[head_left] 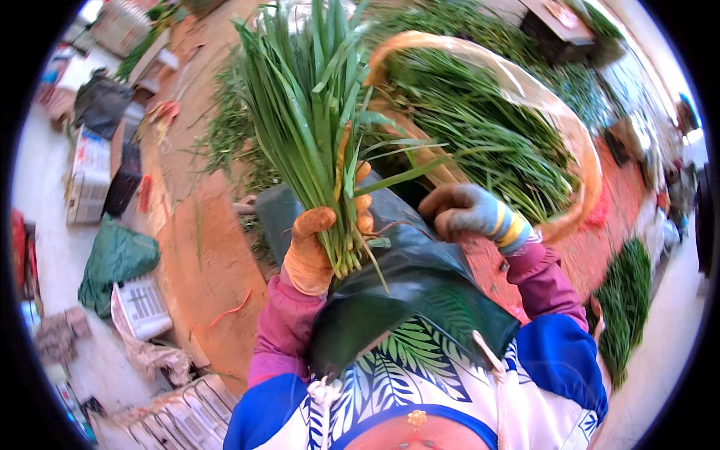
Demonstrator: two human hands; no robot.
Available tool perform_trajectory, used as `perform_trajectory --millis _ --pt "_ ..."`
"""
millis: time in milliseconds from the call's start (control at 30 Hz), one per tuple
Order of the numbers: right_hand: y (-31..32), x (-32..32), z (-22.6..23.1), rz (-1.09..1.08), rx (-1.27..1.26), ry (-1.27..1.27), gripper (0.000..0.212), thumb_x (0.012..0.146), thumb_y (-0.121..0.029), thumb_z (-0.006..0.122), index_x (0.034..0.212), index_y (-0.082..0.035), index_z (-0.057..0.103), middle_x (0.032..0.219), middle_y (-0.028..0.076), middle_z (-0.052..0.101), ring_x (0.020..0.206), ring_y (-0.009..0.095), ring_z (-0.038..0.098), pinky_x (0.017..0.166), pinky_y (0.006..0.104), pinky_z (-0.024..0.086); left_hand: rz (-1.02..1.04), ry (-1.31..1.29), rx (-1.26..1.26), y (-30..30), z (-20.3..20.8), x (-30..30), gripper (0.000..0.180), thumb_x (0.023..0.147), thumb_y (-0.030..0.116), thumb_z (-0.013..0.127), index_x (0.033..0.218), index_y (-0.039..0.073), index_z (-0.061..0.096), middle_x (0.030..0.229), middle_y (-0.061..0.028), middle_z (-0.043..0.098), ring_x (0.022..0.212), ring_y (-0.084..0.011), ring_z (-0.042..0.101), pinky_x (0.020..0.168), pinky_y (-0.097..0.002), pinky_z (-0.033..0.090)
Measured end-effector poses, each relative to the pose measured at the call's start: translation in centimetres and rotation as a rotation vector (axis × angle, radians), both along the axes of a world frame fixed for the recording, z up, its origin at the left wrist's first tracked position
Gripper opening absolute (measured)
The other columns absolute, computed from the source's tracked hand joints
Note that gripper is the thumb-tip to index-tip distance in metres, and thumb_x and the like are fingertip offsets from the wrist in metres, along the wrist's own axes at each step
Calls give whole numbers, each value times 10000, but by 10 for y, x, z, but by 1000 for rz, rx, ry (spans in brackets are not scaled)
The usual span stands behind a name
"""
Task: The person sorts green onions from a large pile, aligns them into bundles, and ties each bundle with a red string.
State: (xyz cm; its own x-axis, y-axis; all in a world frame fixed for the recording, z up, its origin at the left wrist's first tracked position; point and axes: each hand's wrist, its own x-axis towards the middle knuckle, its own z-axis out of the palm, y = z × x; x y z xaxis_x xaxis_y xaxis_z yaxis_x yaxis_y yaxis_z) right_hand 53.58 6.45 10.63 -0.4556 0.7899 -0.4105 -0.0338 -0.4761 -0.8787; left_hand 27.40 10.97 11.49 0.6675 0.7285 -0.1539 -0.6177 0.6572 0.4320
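Observation:
My left hand, in an orange work glove, is wrapped round a bunch of garlic chives. The bunch stands nearly upright over my lap, its long flat leaves pointing away and its pale stem ends below my fingers. A few leaves stick out sideways to the right. My right hand, in a worn grey-blue glove with yellow bands, is beside the near rim of an orange-lined bag. Its fingers are curled, and whatever may lie in them is hidden. More loose chives fill that bag. A dark green apron covers my lap.
Loose greens are spread on the floor beyond my knees. A tied bundle of greens lies at the right. On the left are a flat cardboard sheet, a green plastic bag, white crates and a dark crate.

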Motion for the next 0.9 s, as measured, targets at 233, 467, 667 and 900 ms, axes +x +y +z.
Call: perform_trajectory --millis 233,467,667,900 --pt "123 -84 15 -86 341 426 905 689 -320 692 1364 -44 155 1271 164 376 1107 263 424 825 371 422 266 327 178 18 5 -64 658 627 101 684 1217 -10 412 995 -142 583 824 -225 602 698 -333 536" --pt "195 -218 32 114 329 704 630 675 -244 700 1206 -49 425 1054 65 554 922 180 539 789 336 445 349 727 515 30 -6 -125 486 645 99 678 1096 -5 532 997 -114 600 886 -188 580 772 -309 472" --pt "199 -305 23 -42 447 675 493 621 -136 730 1053 -5 531 886 53 609 755 168 586 693 298 488 399 1164 592 30 3 -196 644 587 28 762 1161 29 471 1033 -36 576 907 -159 551 823 -298 436" --pt "174 -386 46 86 539 629 575 509 -17 792 1015 13 521 921 91 621 801 162 596 731 294 489 644 1119 878 42 35 -248 720 568 33 791 1190 11 428 1100 -77 537 1005 -163 511 836 -304 447"
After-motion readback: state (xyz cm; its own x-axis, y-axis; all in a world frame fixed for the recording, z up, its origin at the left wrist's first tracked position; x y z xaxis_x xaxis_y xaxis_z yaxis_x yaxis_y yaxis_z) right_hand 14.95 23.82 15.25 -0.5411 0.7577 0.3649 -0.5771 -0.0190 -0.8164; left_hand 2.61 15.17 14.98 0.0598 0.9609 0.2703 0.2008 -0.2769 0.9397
